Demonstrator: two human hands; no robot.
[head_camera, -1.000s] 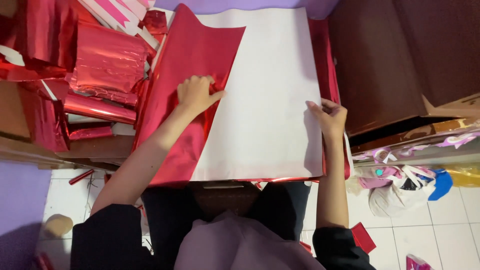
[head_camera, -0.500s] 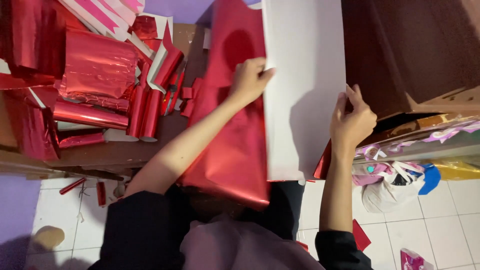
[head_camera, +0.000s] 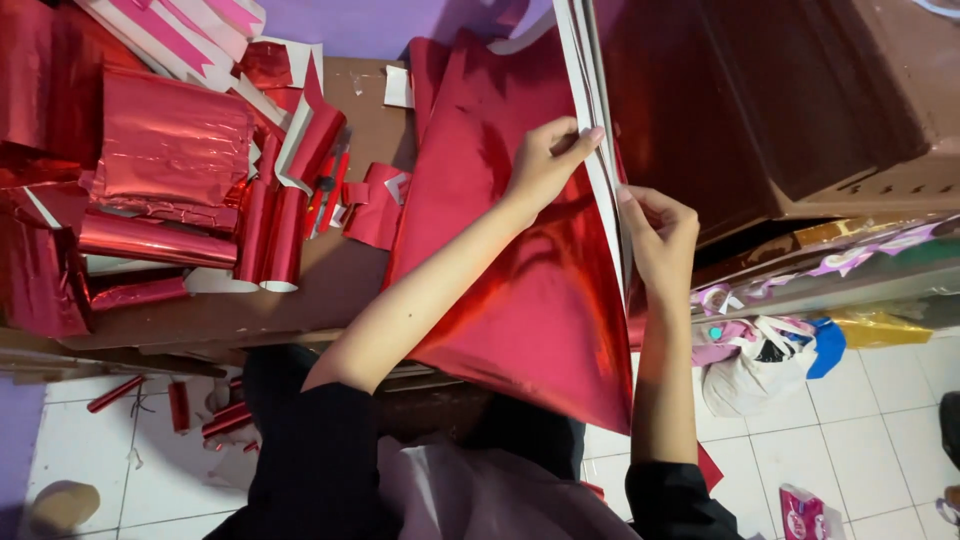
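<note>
Shiny red foil everywhere here. The big red foil sheet (head_camera: 520, 300) is stood up almost on edge over the right end of the brown tabletop (head_camera: 340, 290), its white backing showing as a thin strip along the top right, and its lower corner hangs past the near edge over the person's lap. The left hand (head_camera: 545, 160) is closed on the sheet's upper edge, thumb and fingers pinching it. The right hand (head_camera: 660, 235) sits just beside it on the other side of that edge, fingers curled onto the white backing, gripping too as far as I can see.

Over on the left end of the tabletop there's a heap of crumpled foil pieces (head_camera: 170, 150) and a few rolled foil tubes (head_camera: 270, 235) standing close together. Down on the white tiled floor (head_camera: 850, 430), right side, sits a white plastic bag (head_camera: 750, 370).
</note>
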